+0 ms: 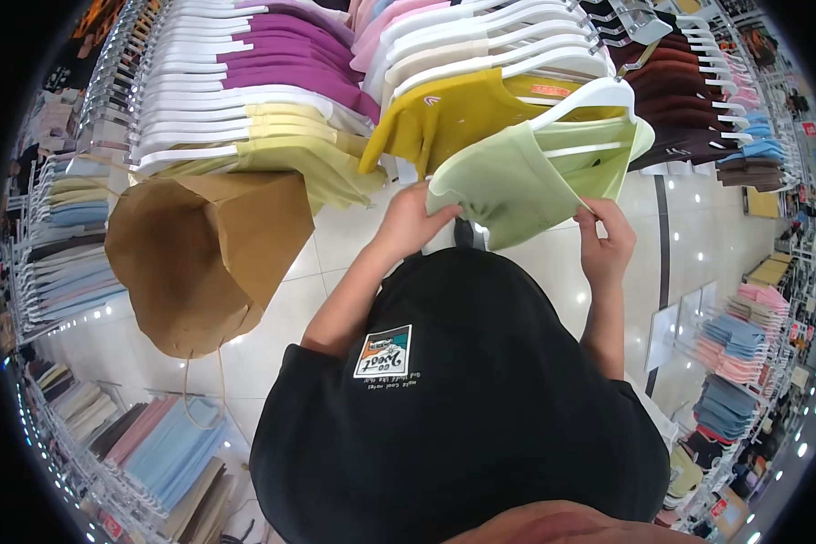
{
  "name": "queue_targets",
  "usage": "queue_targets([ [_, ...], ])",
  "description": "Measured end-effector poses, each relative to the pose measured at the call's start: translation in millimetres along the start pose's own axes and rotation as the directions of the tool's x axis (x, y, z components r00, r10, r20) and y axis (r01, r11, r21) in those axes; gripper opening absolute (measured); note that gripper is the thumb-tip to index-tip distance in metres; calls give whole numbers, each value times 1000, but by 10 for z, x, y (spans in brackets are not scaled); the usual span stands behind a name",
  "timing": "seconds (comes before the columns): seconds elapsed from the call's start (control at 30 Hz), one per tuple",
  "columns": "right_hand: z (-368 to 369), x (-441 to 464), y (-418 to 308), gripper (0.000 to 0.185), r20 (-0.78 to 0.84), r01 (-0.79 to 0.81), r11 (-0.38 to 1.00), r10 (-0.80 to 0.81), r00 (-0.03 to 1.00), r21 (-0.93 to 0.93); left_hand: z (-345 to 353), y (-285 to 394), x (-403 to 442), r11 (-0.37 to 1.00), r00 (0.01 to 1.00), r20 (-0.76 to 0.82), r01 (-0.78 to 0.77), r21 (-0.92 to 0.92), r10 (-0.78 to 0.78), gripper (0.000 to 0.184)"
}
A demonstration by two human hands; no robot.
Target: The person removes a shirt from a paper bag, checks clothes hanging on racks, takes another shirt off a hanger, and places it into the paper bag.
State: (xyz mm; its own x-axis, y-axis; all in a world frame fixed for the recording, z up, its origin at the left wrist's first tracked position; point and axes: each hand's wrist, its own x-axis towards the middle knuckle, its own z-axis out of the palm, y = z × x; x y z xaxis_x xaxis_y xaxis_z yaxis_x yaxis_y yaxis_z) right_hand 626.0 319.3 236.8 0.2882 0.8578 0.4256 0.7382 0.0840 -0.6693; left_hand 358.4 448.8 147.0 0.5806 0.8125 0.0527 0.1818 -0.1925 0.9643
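1. Left hand (412, 222): gripping edge of light green shirt (499, 186), thumb in front.
2. Right hand (606, 238): thumb and fingers pinched together on shirt's opposite edge.
3. Green shirt: on white hanger (597, 96), in front of mustard shirt (462, 107); can't tell if hook's on the rail.
4. Paper bag (261, 227): left of the hands, mouth open, brown inner wall visible, deepest part shadowed; string handle (187, 399) dangling.
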Motion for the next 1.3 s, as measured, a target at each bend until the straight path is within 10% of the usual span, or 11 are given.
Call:
queue_targets([
  [0.4,-203,240,181,12,-57,-20,998,17,998,-52,-52,-225,-192,957,984,83,133,258,-159,23],
  [0.67,-154,348,326,12,-43,34,996,-38,998,-77,-352,289,254,878,749,-537,-123,462,388,38],
  [1.3,-585,275,395,13,-137,53,993,-67,988,-102,-368,477,763,942,862,-398,-227,249,313,20],
])
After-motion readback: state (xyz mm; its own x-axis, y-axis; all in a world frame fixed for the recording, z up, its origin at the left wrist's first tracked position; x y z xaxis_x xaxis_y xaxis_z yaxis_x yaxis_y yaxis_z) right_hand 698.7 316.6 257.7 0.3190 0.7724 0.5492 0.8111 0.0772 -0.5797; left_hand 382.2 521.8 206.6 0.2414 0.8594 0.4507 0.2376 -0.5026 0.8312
